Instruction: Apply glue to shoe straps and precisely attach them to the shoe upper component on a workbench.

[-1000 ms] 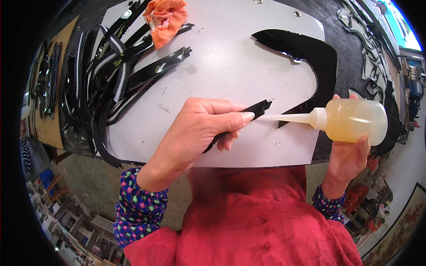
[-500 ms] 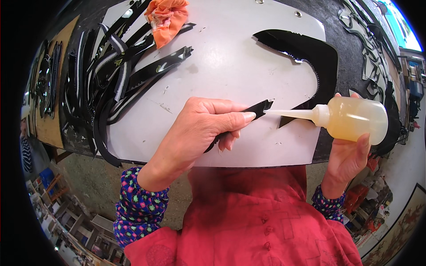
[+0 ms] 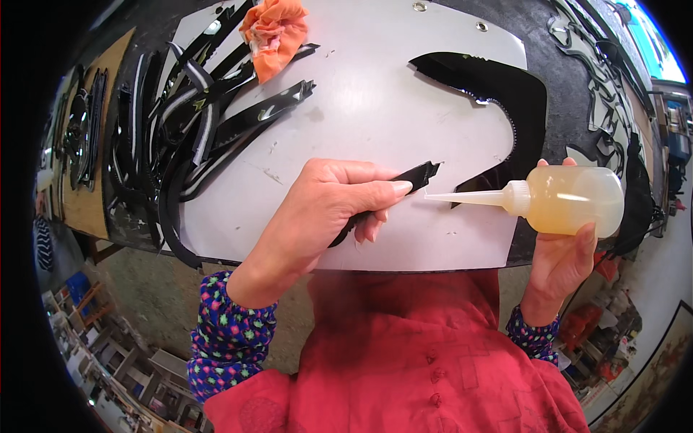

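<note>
My left hand (image 3: 325, 206) pinches a narrow black strip (image 3: 420, 175) between thumb and fingers, its notched end sticking out to the right. My right hand (image 3: 567, 249) is wrapped round a clear squeeze bottle (image 3: 577, 200) of pale yellow liquid, held on its side. The bottle's long thin nozzle (image 3: 469, 197) points left, its tip just below and right of the strip's end and a small gap away from it. Beyond the bottle a curved black piece (image 3: 516, 101) with a toothed inner edge lies on the white board (image 3: 361, 108).
Tangled black strips (image 3: 198, 115), some with a pale stripe, are heaped at the left of the board. A crumpled orange cloth (image 3: 274, 36) rests on their far end. More cut pieces (image 3: 606, 94) lie along the right side of the dark table (image 3: 527, 242).
The nozzle tip has come away from the strip's end and dropped slightly. The bottle has shifted a little left and down, while my left hand keeps its grip on the strip.
</note>
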Available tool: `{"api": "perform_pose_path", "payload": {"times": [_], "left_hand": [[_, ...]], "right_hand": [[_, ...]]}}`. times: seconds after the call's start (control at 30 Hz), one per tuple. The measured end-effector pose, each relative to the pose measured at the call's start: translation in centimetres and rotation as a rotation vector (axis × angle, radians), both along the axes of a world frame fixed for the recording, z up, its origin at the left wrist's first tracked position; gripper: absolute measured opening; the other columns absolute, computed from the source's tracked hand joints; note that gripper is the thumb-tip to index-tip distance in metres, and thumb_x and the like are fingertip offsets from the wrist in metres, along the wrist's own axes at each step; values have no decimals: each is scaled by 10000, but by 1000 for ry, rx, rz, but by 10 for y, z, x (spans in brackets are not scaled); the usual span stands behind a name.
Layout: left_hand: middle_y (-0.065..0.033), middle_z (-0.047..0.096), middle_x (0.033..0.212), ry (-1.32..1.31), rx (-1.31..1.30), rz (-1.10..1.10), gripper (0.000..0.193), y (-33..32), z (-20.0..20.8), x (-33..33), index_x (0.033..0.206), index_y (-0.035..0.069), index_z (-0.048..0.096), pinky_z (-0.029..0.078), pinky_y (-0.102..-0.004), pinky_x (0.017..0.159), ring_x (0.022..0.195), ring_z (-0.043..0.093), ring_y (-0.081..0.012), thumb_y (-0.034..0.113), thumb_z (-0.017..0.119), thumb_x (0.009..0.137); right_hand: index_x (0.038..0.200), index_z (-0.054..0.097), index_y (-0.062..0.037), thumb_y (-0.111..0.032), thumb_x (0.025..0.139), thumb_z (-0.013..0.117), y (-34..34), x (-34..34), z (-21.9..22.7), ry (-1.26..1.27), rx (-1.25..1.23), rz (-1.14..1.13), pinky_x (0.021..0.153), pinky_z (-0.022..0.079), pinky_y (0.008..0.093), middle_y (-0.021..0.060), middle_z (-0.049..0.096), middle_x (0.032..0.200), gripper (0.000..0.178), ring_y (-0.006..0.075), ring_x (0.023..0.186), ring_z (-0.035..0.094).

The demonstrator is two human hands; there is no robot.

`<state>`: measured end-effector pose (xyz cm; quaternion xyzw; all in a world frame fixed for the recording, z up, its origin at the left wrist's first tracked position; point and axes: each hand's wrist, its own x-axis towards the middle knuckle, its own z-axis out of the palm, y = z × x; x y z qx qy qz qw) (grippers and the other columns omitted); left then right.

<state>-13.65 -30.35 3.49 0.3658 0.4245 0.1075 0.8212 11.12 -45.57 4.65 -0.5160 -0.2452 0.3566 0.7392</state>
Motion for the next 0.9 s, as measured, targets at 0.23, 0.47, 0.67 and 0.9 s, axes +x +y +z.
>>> {"api": "perform_pose_path", "payload": {"times": [0.23, 0.47, 0.67, 0.9], "left_hand": [[0, 621, 697, 78, 9, -5, 249, 3, 10, 0, 1116, -60, 712, 415, -198, 512, 543, 543, -59, 130, 659, 963], [-17, 636, 778, 112, 268, 168, 239, 41, 85, 11, 1074, -28, 694, 404, -179, 456, 537, 554, -54, 192, 666, 986], [-8, 587, 805, 271, 792, 151, 356, 158, 145, 53, 1234, -16, 595, 341, -156, 397, 547, 526, -28, 235, 660, 990], [-9, 639, 835, 466, 808, 255, 347, 333, 83, 89, 1201, 31, 612, 483, -214, 563, 668, 600, -72, 273, 697, 968]], "right_hand": [[1513, 357, -43, -320, 893, 742, 4, 19, -4, 208, 104, 49, 1150, 353, 592, 246, 399, 1525, 780, 502, 1390, 395], [1518, 346, -53, -347, 970, 655, 28, 79, -17, 559, 454, 185, 1171, 348, 568, 226, 325, 1569, 694, 446, 1463, 285], [1508, 362, -69, -471, 931, 667, 39, 93, -32, 726, 505, 179, 1133, 407, 554, 187, 409, 1514, 766, 428, 1417, 378], [1522, 317, -38, -476, 903, 709, 33, 87, -24, 690, 354, 124, 1119, 413, 552, 172, 426, 1507, 853, 429, 1389, 421]]}}
